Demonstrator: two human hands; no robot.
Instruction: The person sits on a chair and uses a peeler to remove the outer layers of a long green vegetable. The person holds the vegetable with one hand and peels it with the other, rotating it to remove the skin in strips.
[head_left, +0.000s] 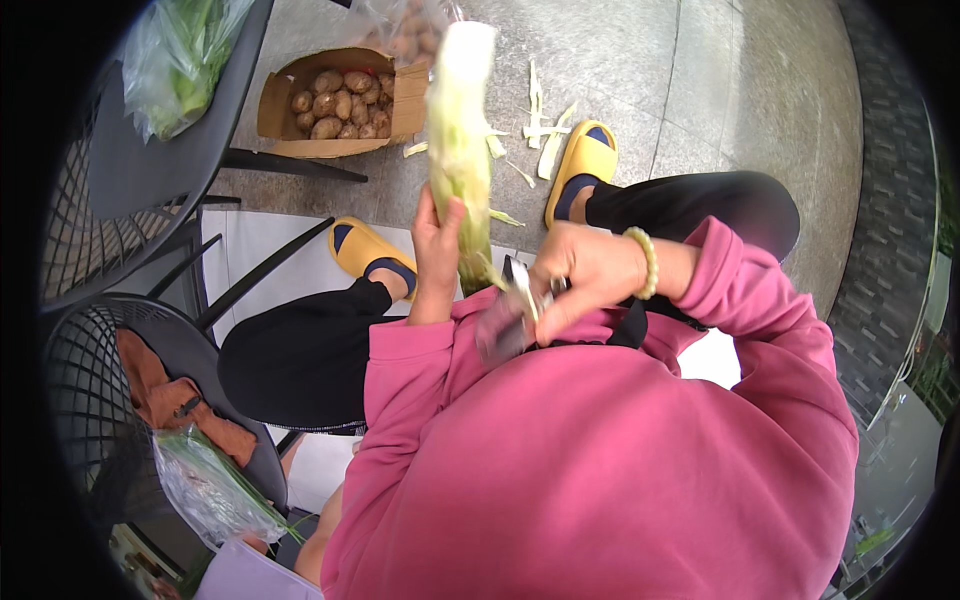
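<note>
My left hand grips a thick pale-green vegetable stem, probably celtuce, around its lower half. The stem points away from me, its top white and peeled, with greener skin near my lap. In my right hand is a metal kitchen knife, its broad blade blurred by motion. That blade is at the near end of the stem, where a thin strip of skin hangs loose. Fingers and blur hide most of the handle. Strips of peel lie on the floor beyond my feet.
A cardboard box of potatoes stands ahead left, with a clear plastic bag of round produce behind it. Two dark chairs stand left; one seat bears bagged greens, the other a brown cloth item and bagged scallions. Another person's arm shows below.
</note>
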